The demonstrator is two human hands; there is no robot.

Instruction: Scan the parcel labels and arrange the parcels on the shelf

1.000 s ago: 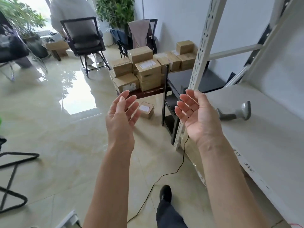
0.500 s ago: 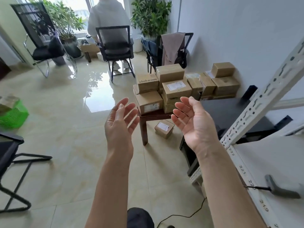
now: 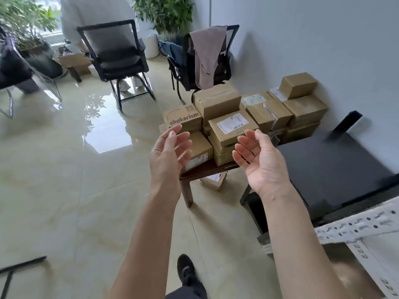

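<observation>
My left hand (image 3: 167, 155) and right hand (image 3: 262, 160) are raised palms facing, fingers (image 3: 243, 145) loosely spread and holding nothing. Just beyond my fingertips the parcels (image 3: 232, 126) sit stacked on a low dark worktop (image 3: 207, 169) (one small parcel (image 3: 213, 181) lies on the floor beneath). The white shelf (image 3: 354, 225) edges in right of my right hand. Farther off stands a black chair (image 3: 116, 52).
</observation>
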